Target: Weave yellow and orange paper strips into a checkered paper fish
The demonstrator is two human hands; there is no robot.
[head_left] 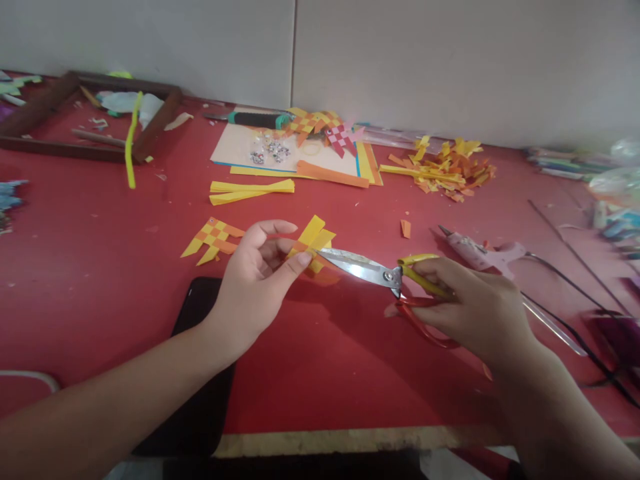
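My left hand pinches a small weave of yellow and orange paper strips between thumb and fingers, above the red table. In my right hand are scissors with one yellow and one red handle loop. The blades point left and look nearly closed, their tips touching or overlapping the paper strips. Whether they grip a strip I cannot tell. Left of my left hand lies a woven paper fish in orange and yellow, its right end partly hidden by the fingers.
A dark phone-like slab lies under my left forearm. Yellow strips and a heap of paper scraps lie further back. A glue gun with its cord is at right, a wooden frame at back left, a green-black cutter behind.
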